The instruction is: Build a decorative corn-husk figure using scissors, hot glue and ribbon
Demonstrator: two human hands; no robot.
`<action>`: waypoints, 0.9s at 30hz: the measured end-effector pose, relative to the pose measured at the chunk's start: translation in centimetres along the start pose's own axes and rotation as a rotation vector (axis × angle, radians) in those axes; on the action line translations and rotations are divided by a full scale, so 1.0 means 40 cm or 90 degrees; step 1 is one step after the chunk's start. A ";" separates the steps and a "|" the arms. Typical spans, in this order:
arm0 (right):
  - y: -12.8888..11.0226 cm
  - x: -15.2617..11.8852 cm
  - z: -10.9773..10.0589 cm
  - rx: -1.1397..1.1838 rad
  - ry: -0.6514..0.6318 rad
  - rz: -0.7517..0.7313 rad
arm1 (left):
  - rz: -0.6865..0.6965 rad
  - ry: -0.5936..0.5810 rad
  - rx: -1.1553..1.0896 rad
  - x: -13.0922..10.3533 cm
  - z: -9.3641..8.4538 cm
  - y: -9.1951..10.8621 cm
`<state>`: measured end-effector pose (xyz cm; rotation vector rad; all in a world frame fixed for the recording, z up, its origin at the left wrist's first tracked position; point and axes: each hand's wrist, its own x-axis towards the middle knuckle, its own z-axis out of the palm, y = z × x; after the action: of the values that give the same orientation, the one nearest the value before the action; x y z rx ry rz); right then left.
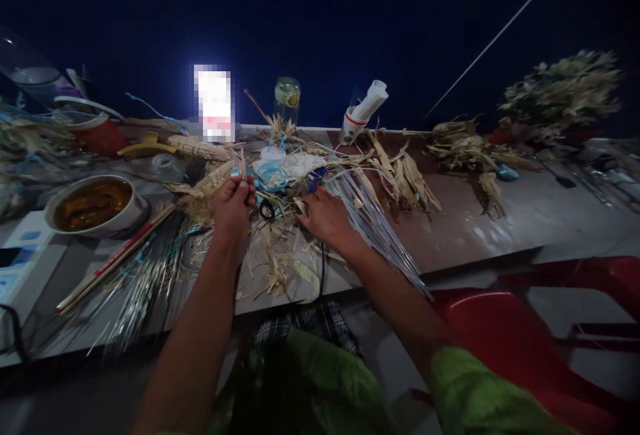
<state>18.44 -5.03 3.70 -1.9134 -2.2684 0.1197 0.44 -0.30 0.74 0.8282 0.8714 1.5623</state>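
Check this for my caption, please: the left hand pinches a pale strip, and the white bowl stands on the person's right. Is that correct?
Not quite: the white bowl stands on the person's left, as the head view shows. The left hand does pinch a pale strip.

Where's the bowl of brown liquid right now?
Head view, left side: the bowl of brown liquid stands on the table, to the left of the person's left hand and just past the red stick.
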 end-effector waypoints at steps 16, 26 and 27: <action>0.030 0.119 -0.226 0.891 0.182 0.087 | -0.028 -0.048 -0.071 -0.005 0.000 0.013; -0.032 0.153 -0.147 0.346 0.005 -0.108 | -0.148 -0.205 -0.125 -0.031 0.005 0.036; -0.035 0.153 -0.135 0.294 -0.019 -0.122 | -0.156 -0.218 -0.120 -0.031 0.004 0.034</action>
<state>17.10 0.50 9.73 -1.4630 -2.1827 0.5914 0.12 -1.67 1.95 0.7911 0.5443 1.2209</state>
